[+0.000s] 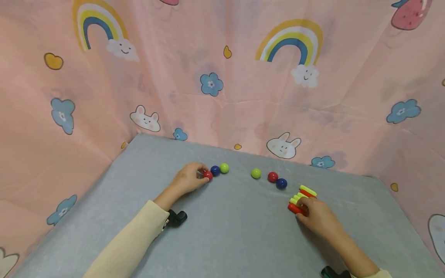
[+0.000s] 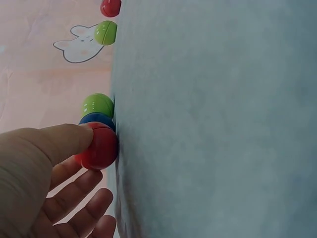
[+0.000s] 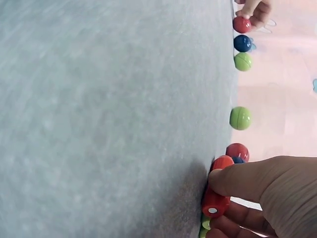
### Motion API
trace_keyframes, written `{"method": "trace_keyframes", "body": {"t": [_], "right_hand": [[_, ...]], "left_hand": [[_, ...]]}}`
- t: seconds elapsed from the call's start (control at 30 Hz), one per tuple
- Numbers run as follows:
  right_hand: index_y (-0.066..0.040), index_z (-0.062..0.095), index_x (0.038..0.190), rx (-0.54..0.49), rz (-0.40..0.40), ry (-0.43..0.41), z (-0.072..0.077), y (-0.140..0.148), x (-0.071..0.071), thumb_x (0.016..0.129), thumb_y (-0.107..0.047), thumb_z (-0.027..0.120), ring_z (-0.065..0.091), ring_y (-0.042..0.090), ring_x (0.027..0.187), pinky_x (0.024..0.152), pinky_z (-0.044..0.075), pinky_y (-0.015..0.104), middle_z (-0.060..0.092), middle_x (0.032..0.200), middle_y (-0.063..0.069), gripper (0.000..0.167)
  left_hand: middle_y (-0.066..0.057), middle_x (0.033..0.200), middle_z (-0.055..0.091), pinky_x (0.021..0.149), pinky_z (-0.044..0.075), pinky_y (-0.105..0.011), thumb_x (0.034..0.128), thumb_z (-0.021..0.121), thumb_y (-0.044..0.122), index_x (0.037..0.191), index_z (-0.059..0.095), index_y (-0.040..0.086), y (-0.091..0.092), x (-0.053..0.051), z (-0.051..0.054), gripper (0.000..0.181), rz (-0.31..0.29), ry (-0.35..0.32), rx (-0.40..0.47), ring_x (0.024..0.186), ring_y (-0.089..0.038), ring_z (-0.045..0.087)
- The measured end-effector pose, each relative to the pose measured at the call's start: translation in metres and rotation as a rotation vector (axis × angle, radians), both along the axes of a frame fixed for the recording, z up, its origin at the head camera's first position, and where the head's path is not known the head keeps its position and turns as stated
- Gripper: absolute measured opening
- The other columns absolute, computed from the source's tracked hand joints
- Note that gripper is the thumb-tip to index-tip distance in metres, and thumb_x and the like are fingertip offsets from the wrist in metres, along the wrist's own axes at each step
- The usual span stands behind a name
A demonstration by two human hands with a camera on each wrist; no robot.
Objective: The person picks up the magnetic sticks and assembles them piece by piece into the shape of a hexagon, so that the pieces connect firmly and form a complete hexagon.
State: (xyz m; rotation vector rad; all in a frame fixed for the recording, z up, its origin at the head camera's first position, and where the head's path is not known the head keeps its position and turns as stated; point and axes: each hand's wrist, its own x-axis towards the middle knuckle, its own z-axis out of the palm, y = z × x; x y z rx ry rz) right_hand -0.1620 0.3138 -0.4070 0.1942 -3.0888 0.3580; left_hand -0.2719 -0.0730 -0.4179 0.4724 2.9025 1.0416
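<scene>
My left hand pinches a glossy red ball between thumb and fingers, low over the grey cloth. Beside that ball are a dark blue ball and a lime green ball. At the right, my right hand pinches a short red rod with a pale round spot on its end. Several yellow-green rods and another red rod lie beside it, partly hidden by the fingers in the right wrist view.
Between the hands, a second lime green ball, red ball and blue ball rest on the grey cloth. A pink printed curtain stands behind the cloth's far edge. Black wrist devices sit on both wrists.
</scene>
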Motion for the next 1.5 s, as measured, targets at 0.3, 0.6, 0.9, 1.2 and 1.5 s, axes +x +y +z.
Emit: {"method": "trace_keyframes", "body": {"t": [0.3,0.6,0.9,1.2,1.5], "right_hand": [[0.0,0.07,0.097,-0.004,-0.01,-0.007,0.001,-0.004,0.002,0.074,-0.012,0.078,0.053,0.019,0.073,0.072,0.052,0.043,0.066,0.084,0.007,0.027],[-0.005,0.071,0.093,-0.084,0.016,0.016,0.002,-0.02,0.004,0.074,-0.011,0.077,0.053,0.014,0.071,0.066,0.051,0.033,0.064,0.081,0.002,0.021],[-0.011,0.07,0.095,-0.219,0.08,-0.021,0.007,-0.053,-0.005,0.077,-0.008,0.073,0.055,0.012,0.072,0.063,0.051,0.023,0.067,0.085,0.001,0.018],[-0.016,0.07,0.093,-0.243,0.204,-0.018,0.004,-0.092,-0.019,0.078,-0.012,0.074,0.055,0.009,0.076,0.069,0.049,0.023,0.065,0.085,-0.006,0.016],[-0.014,0.072,0.093,-0.251,0.302,-0.013,0.002,-0.118,-0.024,0.077,-0.01,0.074,0.053,0.008,0.072,0.065,0.047,0.021,0.066,0.084,-0.007,0.016]], "left_hand": [[0.0,0.094,0.066,0.078,0.05,-0.033,0.0819,0.075,0.023,0.101,0.067,0.014,0.0,0.0,-0.001,0.023,-0.015,0.014,0.018,0.084,-0.015,0.059],[0.001,0.09,0.063,0.072,0.049,-0.029,0.081,0.075,0.022,0.102,0.069,0.013,0.003,0.015,-0.001,0.024,-0.07,0.015,-0.005,0.082,-0.014,0.056],[0.001,0.095,0.066,0.067,0.048,-0.027,0.0806,0.076,0.022,0.098,0.068,0.015,0.01,0.036,-0.001,0.02,-0.174,0.01,-0.002,0.079,-0.012,0.056],[0.003,0.09,0.065,0.06,0.047,-0.023,0.0803,0.076,0.024,0.098,0.066,0.015,0.024,0.055,0.005,0.022,-0.257,-0.036,-0.024,0.072,-0.008,0.056],[0.008,0.083,0.063,0.063,0.044,-0.022,0.0777,0.076,0.027,0.094,0.066,0.018,0.036,0.058,0.006,0.021,-0.303,-0.017,-0.051,0.069,-0.005,0.053]]}}
